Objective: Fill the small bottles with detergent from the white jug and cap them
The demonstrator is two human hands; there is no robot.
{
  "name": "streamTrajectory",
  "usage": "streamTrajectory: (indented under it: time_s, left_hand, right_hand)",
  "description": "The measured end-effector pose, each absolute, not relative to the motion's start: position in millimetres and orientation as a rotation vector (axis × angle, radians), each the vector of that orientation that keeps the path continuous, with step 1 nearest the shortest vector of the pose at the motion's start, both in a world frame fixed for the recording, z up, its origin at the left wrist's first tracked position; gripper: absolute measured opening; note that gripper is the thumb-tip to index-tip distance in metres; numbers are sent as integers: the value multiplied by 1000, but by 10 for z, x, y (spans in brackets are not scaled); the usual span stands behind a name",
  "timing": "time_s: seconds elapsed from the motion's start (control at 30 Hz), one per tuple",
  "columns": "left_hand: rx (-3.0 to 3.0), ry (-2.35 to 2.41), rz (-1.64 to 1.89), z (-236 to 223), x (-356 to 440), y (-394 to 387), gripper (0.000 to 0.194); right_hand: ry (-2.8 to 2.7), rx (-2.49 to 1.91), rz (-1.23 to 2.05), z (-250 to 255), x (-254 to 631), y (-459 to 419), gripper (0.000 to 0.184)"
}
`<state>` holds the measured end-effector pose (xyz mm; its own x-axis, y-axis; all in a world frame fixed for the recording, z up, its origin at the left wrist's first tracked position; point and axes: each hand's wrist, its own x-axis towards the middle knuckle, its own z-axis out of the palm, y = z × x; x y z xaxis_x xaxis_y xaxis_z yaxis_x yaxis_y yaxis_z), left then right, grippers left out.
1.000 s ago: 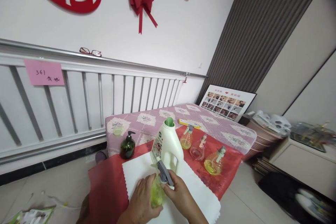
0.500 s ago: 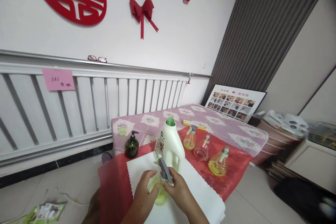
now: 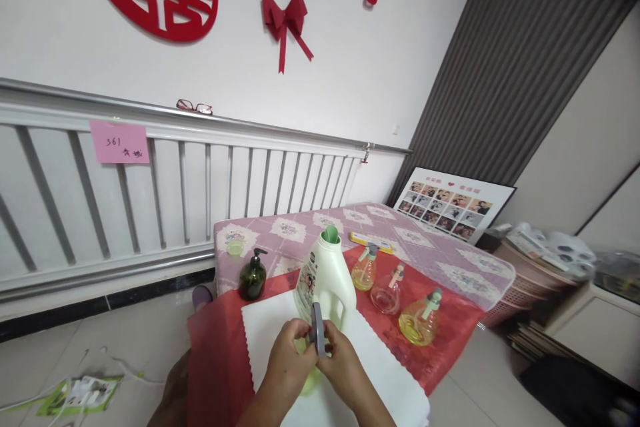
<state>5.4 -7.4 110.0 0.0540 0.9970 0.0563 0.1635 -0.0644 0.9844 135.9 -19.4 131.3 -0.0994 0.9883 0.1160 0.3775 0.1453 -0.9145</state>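
Note:
In front of me a clear spray bottle [image 3: 311,383] with yellow-green liquid stands on the white cloth, mostly covered by my hands. My left hand [image 3: 289,363] is closed around its neck. The fingers of my right hand [image 3: 341,361] pinch the grey spray head [image 3: 318,332] on top from the right. Just behind is a large white jug [image 3: 333,277] with a handle, and a green cup-like piece [image 3: 331,234] sits in its mouth. How the spray head sits on the neck is hidden by my fingers.
To the left stands a dark green pump bottle [image 3: 253,278]. Three spray bottles stand on the red cloth at right: grey-headed [image 3: 363,275], pink-headed [image 3: 386,295] and green-headed [image 3: 419,323]. Behind them lies a yellow-edged box [image 3: 371,242]. A small pale green cup-like item [image 3: 235,248] sits at the table's left.
The grey spray head has turned from slanting to nearly upright and edge-on. My hands have drawn closer together around the bottle's neck. The view has shifted slightly.

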Motion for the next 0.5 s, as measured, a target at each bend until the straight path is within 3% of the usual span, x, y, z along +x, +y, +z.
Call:
streamTrajectory:
  time_s: [0.13,0.3,0.5]
  left_hand:
    - [1444,1256,1137,1115,61,-90,15]
    - [1465,1225,1116,1131,-5,-136,19]
    - [1443,1151,1131,1113,-30,-187,25]
  right_hand:
    - [-1593,-1368,942,1292,1355,-234,24]
    - [-1662,-1287,1087,1365,1479,-318,43]
    - [-1730,-1221,1195,1456,1557,-320,44]
